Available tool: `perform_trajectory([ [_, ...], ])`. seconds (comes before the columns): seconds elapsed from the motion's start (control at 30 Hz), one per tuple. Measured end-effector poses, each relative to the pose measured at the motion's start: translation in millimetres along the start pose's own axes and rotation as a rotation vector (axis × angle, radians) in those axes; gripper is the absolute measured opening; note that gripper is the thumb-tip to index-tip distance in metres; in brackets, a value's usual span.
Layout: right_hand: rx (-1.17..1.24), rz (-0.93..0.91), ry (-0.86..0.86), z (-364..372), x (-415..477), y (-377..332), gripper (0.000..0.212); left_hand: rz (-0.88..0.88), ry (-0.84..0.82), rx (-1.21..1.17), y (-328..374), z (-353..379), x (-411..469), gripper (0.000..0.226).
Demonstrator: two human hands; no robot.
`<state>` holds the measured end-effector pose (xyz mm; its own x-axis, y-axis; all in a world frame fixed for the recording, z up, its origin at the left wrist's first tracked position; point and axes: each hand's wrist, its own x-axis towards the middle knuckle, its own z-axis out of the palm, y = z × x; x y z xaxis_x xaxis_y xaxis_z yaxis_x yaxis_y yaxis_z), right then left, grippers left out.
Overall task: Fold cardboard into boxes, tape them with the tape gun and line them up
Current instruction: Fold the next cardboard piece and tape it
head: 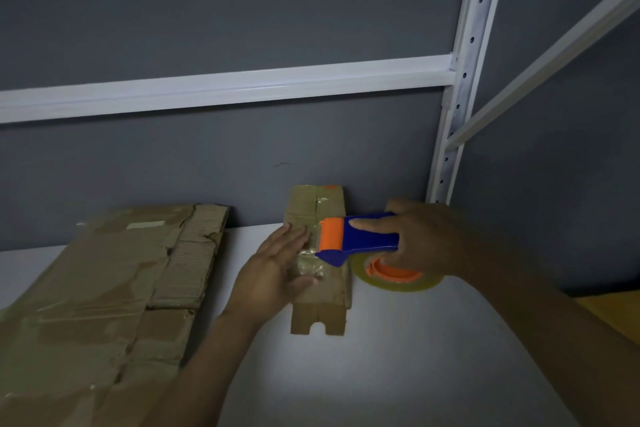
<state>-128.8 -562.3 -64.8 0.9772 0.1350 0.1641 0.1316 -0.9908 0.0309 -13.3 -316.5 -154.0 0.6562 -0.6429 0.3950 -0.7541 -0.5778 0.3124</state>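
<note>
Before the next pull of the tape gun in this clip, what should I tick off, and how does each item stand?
1. Left hand steadies the small cardboard box: ok, straight fingers press on its top.
2. Right hand grips the tape gun: ok, fingers curl round its blue body.
3. Orange roller is over the box: ok, it lies on the top face by the glossy strip.
4. Laid tape is smooth: not ok, it looks wrinkled beside the left hand.
5. Left fingertips are away from the roller: not ok, they lie right beside it.
6. Near-end flaps are closed: cannot tell.
</note>
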Motion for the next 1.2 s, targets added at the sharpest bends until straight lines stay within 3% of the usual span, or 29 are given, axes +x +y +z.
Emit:
perform_trajectory([
  [0.23,0.153,0.116,-0.138,-4.4,-28.9,17.8,0.077,0.008,0.002,0.034,-2.0,3.2,4.5,0.09],
  [0.37,0.24,0.159,-0.101,8.2,-31.4,14.4,0.074,0.012,-0.018,0.068,1.4,0.5,4.9,0.095],
  [0.5,0.282,0.171,-0.081,24.0,-32.4,3.4,0.077,0.094,-0.048,0.259,9.0,-5.8,7.5,0.097],
  [0.6,0.245,0.118,-0.018,36.6,-25.0,-9.7,0.08,0.167,-0.072,0.245,10.7,-2.2,3.9,0.089],
  [0.83,0.218,0.103,0.035,54.2,-33.1,-17.5,0.081,0.119,-0.084,0.237,-0.1,-2.1,3.7,0.094],
  [1.2,0.076,0.138,-0.008,51.6,-71.6,-3.9,0.079,0.128,-0.046,0.226,0.7,-4.0,7.6,0.091],
])
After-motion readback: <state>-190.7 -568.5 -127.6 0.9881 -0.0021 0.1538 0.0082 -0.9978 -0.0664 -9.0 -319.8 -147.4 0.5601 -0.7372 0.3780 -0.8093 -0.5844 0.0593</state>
